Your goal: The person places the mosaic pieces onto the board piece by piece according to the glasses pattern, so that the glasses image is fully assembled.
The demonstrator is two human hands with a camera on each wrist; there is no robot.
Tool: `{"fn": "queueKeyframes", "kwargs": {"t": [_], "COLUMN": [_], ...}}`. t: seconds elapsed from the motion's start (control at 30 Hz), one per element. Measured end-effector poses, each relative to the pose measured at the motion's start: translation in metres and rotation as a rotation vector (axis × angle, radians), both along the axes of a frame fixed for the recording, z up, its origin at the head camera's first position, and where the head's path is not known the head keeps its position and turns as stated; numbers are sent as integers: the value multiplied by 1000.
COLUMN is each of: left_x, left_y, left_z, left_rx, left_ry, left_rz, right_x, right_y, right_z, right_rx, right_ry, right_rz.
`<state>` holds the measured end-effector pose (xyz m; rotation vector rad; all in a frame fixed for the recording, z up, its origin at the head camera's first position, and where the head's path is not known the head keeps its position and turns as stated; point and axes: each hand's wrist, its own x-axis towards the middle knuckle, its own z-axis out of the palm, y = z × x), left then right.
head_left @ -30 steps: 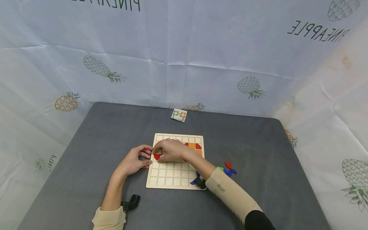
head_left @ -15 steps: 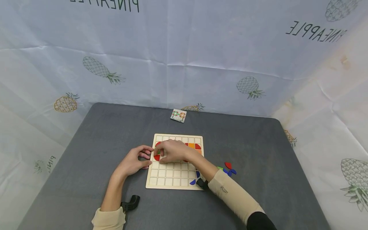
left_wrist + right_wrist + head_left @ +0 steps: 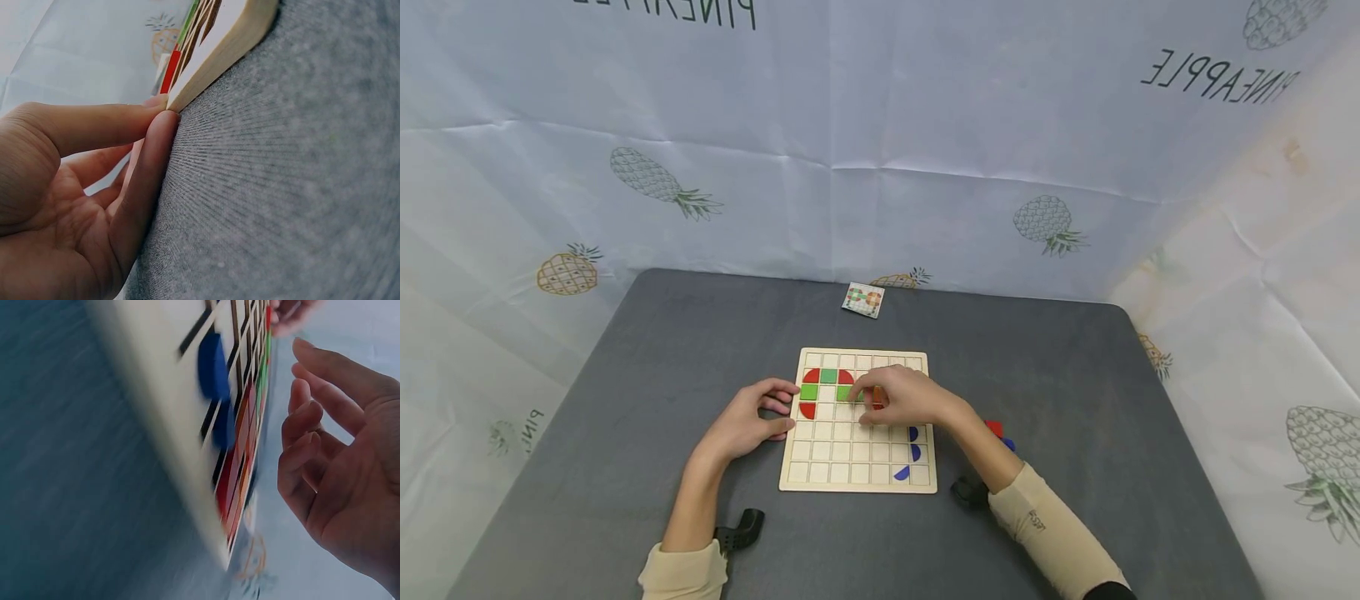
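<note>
A wooden grid board [image 3: 850, 450] lies on the grey table. My left hand [image 3: 747, 421] touches its left edge with thumb and fingertips, seen close in the left wrist view. My right hand [image 3: 906, 396] hovers over the upper right part of the board, its fingers loosely bent and nothing between them in the right wrist view. Left of it sit red curved tiles [image 3: 807, 410], light green squares [image 3: 808, 392] and a darker green square [image 3: 828, 376]. Red and orange tiles are partly hidden beneath the right hand. Blue half-round pieces [image 3: 915, 452] lie along the board's right side.
A small pattern card [image 3: 863, 300] lies at the table's far side. Red [image 3: 994, 428] and blue loose pieces [image 3: 1008, 444] lie right of the board, partly behind the right forearm. A pineapple-print cloth [image 3: 925, 125] hangs behind the table.
My right hand has moved rightward across the board, uncovering the red and green tiles at the upper left. The left hand stays at the board's edge.
</note>
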<state>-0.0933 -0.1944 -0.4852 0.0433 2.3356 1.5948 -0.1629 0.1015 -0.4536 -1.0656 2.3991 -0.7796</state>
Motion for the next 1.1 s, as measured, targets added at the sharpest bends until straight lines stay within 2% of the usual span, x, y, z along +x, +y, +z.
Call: {"fn": "queueKeyframes", "kwargs": {"t": [0.33, 0.63, 0.73, 0.97, 1.1], "left_x": [0, 0, 0, 1, 1], "left_y": [0, 0, 0, 0, 0], "left_z": [0, 1, 0, 0, -1], "left_rx": [-1, 2, 5, 2, 0], "left_ry": [-2, -3, 4, 9, 12], "left_rz": [-5, -4, -4, 1, -2], "right_x": [15, 36, 41, 49, 51], "right_y": [71, 124, 136, 153, 159], "right_z": [0, -5, -7, -14, -16], "right_rx": [-23, -33, -38, -38, -19], "right_ry": [-65, -80, -86, -41, -52], "right_rz": [-159, -243, -259, -250, -249]}}
